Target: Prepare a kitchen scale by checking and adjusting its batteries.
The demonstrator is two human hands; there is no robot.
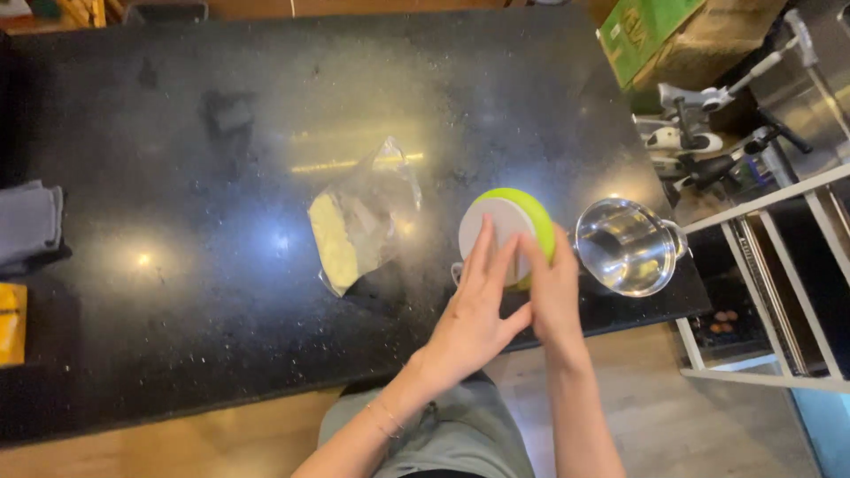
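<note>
Nearest the camera, left hand [474,310] is lying flat on the white face of the green-and-white round container [506,237], fingers straight and slightly spread, pressing rather than gripping. Right hand [551,288] is wrapping the container's right side, fingers curled around the green rim, holding it. Container is sitting tilted near the front edge of the black stone counter [177,292], toward its right end. Just right of it, a shiny steel pot [627,246] is standing open, apart from the container. Just left, a clear plastic bag [359,221] with yellowish powder is lying flat. Far left edge: folded grey cloth [28,226] and a yellow item [11,323].
</note>
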